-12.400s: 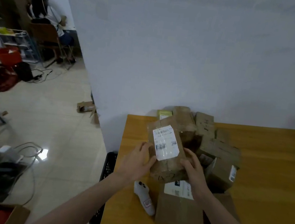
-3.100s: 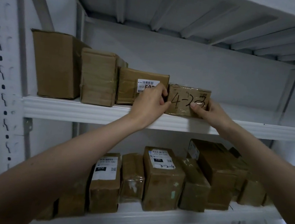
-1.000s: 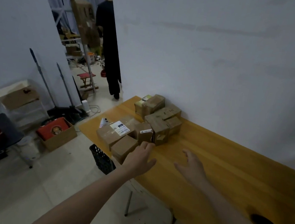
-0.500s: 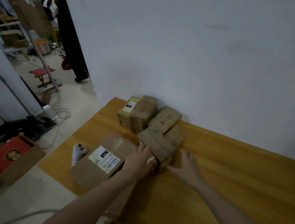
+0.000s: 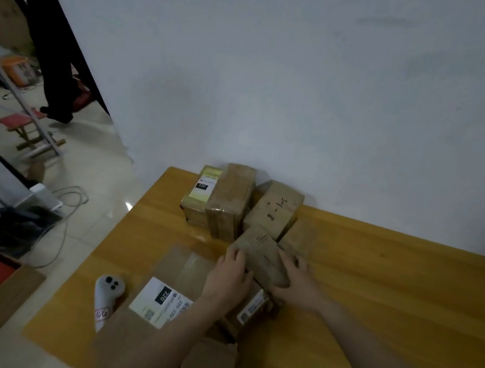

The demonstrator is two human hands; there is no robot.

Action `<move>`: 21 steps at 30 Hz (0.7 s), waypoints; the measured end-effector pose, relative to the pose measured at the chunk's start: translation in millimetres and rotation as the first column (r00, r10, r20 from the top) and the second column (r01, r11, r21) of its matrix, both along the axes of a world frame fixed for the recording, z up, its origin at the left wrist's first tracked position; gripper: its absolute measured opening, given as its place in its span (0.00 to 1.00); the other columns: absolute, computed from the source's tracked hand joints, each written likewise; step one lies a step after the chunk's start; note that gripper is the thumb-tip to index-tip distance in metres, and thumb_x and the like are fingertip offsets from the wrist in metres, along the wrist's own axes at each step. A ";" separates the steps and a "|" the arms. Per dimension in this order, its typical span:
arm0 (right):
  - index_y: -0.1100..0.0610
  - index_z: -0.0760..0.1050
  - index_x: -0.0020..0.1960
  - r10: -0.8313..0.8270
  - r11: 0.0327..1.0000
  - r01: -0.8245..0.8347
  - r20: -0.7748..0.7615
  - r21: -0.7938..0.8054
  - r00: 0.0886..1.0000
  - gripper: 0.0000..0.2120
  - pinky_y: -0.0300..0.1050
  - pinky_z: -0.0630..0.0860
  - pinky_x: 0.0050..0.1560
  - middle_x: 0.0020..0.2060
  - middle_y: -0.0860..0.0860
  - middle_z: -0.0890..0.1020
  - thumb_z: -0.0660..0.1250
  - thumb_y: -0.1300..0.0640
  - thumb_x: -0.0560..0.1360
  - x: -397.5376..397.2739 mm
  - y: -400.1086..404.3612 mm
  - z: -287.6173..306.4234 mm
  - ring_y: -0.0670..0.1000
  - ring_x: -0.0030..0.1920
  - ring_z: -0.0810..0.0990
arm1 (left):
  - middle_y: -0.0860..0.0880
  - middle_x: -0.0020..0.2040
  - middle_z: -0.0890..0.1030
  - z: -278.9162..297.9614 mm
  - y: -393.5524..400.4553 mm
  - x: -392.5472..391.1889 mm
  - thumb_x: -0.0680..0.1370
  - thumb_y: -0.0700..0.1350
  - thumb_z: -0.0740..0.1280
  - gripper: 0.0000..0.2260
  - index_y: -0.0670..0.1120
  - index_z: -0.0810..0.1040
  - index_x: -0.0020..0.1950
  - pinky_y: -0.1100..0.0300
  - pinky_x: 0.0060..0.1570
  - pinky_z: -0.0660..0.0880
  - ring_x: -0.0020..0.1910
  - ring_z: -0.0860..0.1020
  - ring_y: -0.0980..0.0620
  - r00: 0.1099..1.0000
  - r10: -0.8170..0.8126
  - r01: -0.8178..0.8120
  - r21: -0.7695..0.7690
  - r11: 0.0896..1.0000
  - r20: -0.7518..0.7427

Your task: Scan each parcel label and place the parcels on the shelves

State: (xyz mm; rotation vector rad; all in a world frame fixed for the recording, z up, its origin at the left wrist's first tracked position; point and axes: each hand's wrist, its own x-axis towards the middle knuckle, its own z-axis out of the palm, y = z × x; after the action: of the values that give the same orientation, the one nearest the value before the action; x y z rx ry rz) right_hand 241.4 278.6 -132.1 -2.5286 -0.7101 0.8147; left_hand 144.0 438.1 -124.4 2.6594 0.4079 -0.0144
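large parcel (image 5: 177, 270) partly under forearm, label print unreadable

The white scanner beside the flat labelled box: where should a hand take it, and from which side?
Judging by its pose, take the scanner round its narrow lower handle, the end with the red writing, coming from the table's open left edge. The rounded button head points toward the wall, and the flat labelled box crowds its right side, so a grip from the left looks freest.
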 end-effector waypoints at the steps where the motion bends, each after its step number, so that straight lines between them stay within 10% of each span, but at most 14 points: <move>1: 0.45 0.41 0.78 0.006 1.000 -0.006 -0.010 -0.009 1.000 0.46 0.55 0.59 0.73 0.77 0.53 0.45 0.67 0.40 0.72 0.5 -1.7 0.3 0.60 0.76 0.47 | 0.47 0.70 0.65 1.2 0.5 1.5 0.82 0.51 0.59 0.19 0.46 0.64 0.71 0.57 0.58 0.74 0.64 0.70 0.49 1.000 0.016 -0.016 -0.003 1.000 0.008; 7: 0.46 0.36 0.78 0.066 0.995 -0.062 0.045 -0.082 0.997 0.56 0.57 0.61 0.72 0.76 0.55 0.43 0.74 0.42 0.66 -6.4 -3.8 1.1 0.61 0.75 0.47 | 0.47 0.70 0.66 9.7 9.2 -9.4 0.82 0.51 0.57 0.19 0.46 0.64 0.71 0.59 0.57 0.73 0.63 0.71 0.49 1.000 0.000 -0.001 0.047 0.999 0.012; 21: 0.50 0.52 0.77 -0.298 0.901 0.215 0.178 0.377 0.938 0.49 0.50 0.72 0.61 0.66 0.55 0.61 0.76 0.46 0.66 -49.0 -46.1 49.9 0.56 0.65 0.64 | 0.50 0.73 0.64 44.9 28.4 -113.3 0.83 0.53 0.56 0.20 0.47 0.63 0.73 0.67 0.36 0.69 0.51 0.78 0.53 0.988 0.155 -0.154 0.157 0.975 0.002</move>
State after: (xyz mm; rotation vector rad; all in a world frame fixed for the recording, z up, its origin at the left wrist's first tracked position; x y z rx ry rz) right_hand 192.5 232.5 -82.3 -2.3358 -0.5170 0.2720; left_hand 30.7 466.6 -79.5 2.7745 0.6432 0.0538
